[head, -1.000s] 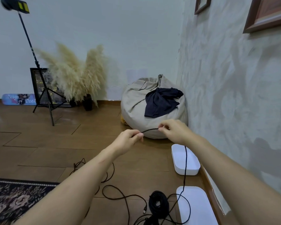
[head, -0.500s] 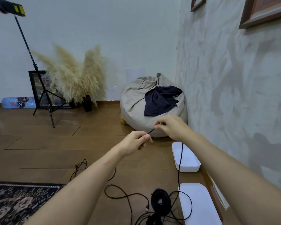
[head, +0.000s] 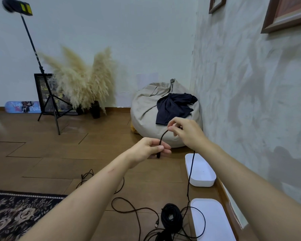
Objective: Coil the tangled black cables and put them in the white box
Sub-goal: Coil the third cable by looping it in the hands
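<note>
In the centre of the frame a person's left hand point(head: 150, 148) pinches the end of a black cable point(head: 162, 137). The right hand point(head: 187, 132), just up and to the right, pinches the same cable further along. The cable then hangs down across the open white box point(head: 201, 182) at centre right to a coiled bundle point(head: 171, 216) on the floor point(head: 59, 162) at the bottom edge.

I record soft, even indoor light, moderately bright, diffuse throughout. Faint grey shadows lie on the textured wall point(head: 250, 101) at right. The floor point(head: 94, 153) shows a dull sheen. Left hand point(head: 149, 148) and right hand point(head: 186, 131) render sharp. The lamp head point(head: 16, 6) top left is smeared; wide-angle bending tilts the picture frame point(head: 285, 14).
</note>
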A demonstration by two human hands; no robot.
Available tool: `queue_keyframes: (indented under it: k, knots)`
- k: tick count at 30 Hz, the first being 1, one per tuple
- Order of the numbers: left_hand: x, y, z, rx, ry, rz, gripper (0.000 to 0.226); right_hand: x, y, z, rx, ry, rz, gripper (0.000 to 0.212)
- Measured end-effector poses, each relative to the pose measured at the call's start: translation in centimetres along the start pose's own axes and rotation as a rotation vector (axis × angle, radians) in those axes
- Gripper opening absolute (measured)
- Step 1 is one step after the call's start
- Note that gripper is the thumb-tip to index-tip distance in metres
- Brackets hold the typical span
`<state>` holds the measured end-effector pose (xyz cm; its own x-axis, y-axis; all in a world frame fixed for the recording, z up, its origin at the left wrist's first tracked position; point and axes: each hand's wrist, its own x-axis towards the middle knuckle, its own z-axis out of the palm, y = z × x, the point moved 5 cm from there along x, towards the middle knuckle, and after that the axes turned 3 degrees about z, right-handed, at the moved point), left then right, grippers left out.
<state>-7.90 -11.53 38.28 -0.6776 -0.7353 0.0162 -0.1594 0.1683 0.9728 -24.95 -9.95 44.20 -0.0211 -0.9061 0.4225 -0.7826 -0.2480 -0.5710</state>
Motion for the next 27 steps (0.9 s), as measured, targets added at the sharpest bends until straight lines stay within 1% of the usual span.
queue_keyframes:
  k: [3, 5, 8, 12, 14, 16, 18, 20, 22, 24, 27]
  knots:
    - [-0.2, 1.6, 0.1, -0.172, -0.039, 0.046, 0.024, -0.2, 0.5, 0.5, 0.060, 0.007, 0.049, 0.012]
    - [0.1, 2.3, -0.4, -0.285, -0.012, 0.103, 0.026, -0.5, 0.7, 1.7, 0.139, -0.043, 0.090, 0.012]
    - [0.6, 2.5, -1.4, -0.442, 0.100, 0.156, 0.025, -1.2, 0.5, 4.2, 0.217, -0.187, 0.096, 0.025]
    - [1.3, 2.2, -2.1, -0.589, 0.252, 0.207, 0.023, -2.0, 0.2, 6.9, 0.174, -0.332, 0.117, 0.021]
    - [1.5, 1.9, -2.5, -0.608, 0.320, 0.226, 0.023, -2.9, -0.9, 7.8, 0.155, -0.428, 0.103, 0.019]
    - [1.6, 1.7, -2.9, -0.472, 0.381, 0.238, 0.022, -3.2, -1.9, 7.9, 0.088, -0.453, 0.064, 0.022]
    - [1.5, 1.4, -3.2, -0.239, 0.433, 0.250, 0.022, -2.7, -2.4, 7.2, 0.004, -0.434, 0.036, 0.025]
    - [1.2, 1.1, -3.6, -0.043, 0.461, 0.250, 0.023, -2.2, -2.3, 6.2, -0.011, -0.458, 0.030, 0.021]
    - [1.2, 0.7, -3.5, 0.100, 0.389, 0.214, 0.023, -1.8, -2.1, 5.1, -0.023, -0.466, 0.026, 0.019]
    - [1.2, 0.4, -2.5, 0.174, 0.258, 0.178, 0.022, -1.6, -1.8, 4.0, -0.017, -0.450, 0.026, 0.022]
    - [1.3, 0.1, -1.2, 0.196, 0.154, 0.137, 0.024, -1.6, -1.6, 2.7, -0.039, -0.427, 0.004, 0.021]
